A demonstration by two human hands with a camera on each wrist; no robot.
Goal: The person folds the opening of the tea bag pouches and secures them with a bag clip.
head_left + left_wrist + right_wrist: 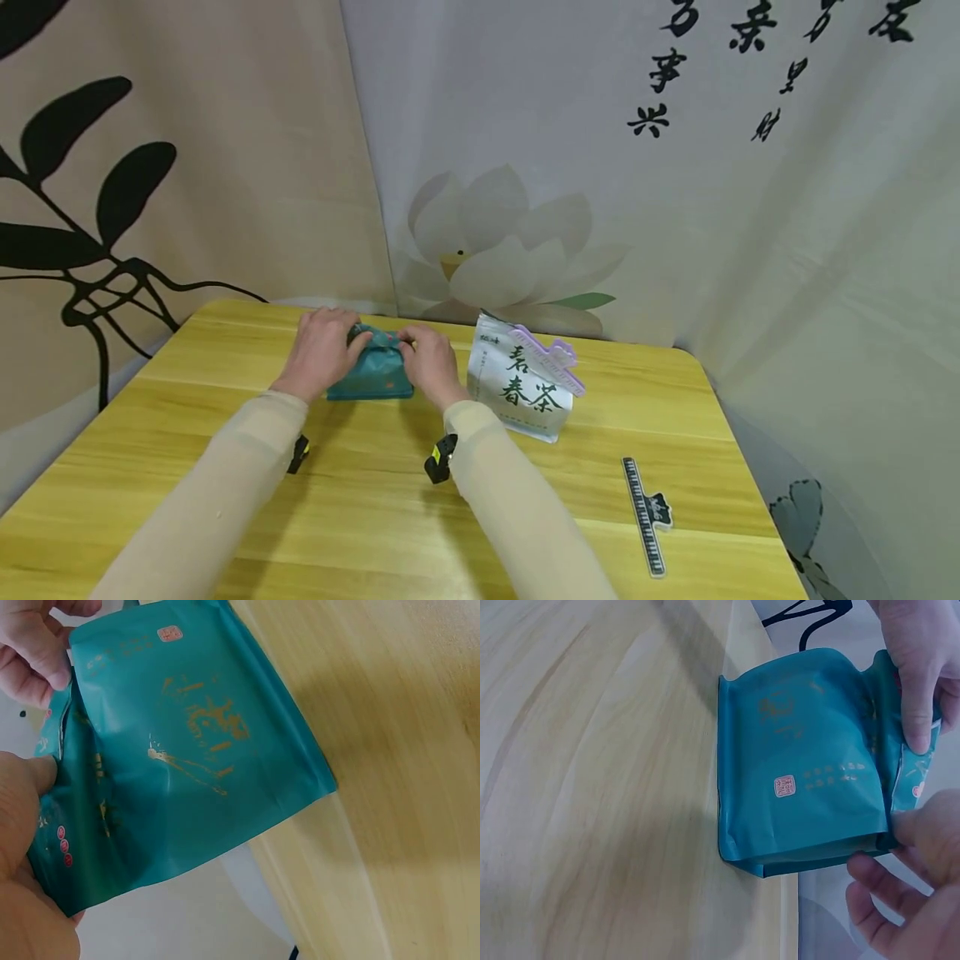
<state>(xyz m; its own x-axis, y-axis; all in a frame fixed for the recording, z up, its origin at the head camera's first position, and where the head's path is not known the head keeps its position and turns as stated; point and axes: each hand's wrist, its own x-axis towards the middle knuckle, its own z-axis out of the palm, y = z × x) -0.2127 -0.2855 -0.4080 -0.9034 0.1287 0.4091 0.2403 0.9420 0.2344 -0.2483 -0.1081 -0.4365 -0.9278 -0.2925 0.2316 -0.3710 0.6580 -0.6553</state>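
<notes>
A teal tea bag point(372, 377) with gold print stands at the far side of the table, its top folded over. My left hand point(321, 350) grips the folded top at the left, thumb pressing the fold on the near side. At the right end of the same fold, my right hand point(433, 360) pinches the edge between thumb and fingers. In the left wrist view the bag's front panel point(180, 750) faces the camera, with the crease under the left thumb. The right wrist view shows the bag's folded flap point(911, 776) between both hands.
Right of the teal bag stands a white tea bag point(517, 392) with green characters, a purple clip point(553, 360) across its top corner. A black-and-white striped clip point(643, 517) lies on the wooden table point(360, 533) at the near right. A printed curtain point(787, 250) hangs behind.
</notes>
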